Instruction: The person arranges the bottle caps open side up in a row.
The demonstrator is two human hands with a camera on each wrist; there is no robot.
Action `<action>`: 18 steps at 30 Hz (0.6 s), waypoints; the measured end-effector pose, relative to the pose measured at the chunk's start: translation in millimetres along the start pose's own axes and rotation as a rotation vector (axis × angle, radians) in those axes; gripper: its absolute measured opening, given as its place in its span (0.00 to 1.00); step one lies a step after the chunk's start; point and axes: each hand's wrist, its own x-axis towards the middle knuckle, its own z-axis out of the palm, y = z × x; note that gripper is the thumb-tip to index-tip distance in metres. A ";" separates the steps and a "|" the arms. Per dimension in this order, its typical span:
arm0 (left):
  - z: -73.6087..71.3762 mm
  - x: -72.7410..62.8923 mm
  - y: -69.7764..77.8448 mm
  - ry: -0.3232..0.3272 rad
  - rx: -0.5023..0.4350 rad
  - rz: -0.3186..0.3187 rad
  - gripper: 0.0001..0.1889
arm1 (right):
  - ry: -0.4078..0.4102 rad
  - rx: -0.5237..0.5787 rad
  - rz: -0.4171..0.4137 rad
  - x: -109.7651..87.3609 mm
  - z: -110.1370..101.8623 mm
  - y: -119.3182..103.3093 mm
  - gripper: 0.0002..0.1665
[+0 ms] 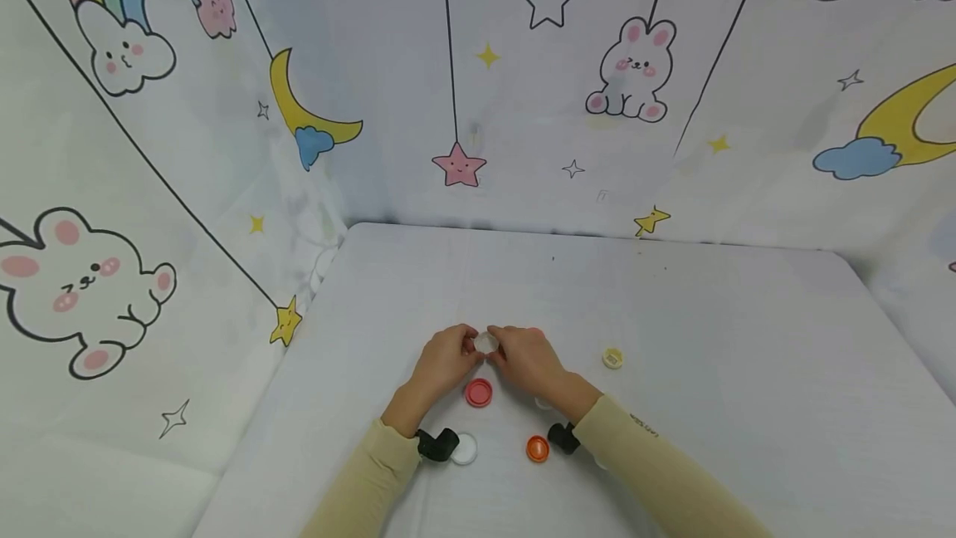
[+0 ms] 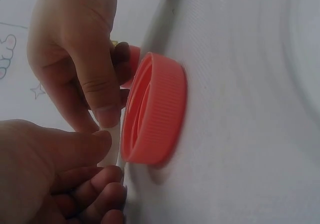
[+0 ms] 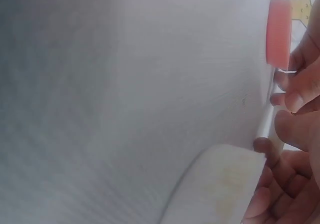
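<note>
A small whitish, see-through round cap (image 1: 486, 343) is pinched between both hands just above the white table. My left hand (image 1: 444, 359) holds its left edge with thumb and fingertips, and my right hand (image 1: 529, 358) grips the opposite edge. Seen from the left wrist, the cap (image 2: 111, 149) is nearly edge-on, mostly covered by fingers. Close below the hands lies a red ribbed bottle cap (image 2: 160, 109), hollow side up; neither hand grips it. Under the right wrist a white cap (image 3: 215, 189) lies on the table, largely hidden in the head view.
On the table (image 1: 709, 339) lie a white cap (image 1: 464, 449) by the left wrist, an orange cap (image 1: 538, 449) near the right wrist, and a pale yellow cap (image 1: 612, 358) to the right. A cartoon-printed cloth (image 1: 523, 106) hangs behind the table.
</note>
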 end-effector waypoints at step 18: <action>1.9 -1.4 5.3 -0.010 0.040 -0.033 0.17 | -0.033 0.028 0.025 -1.0 0.6 -0.7 0.22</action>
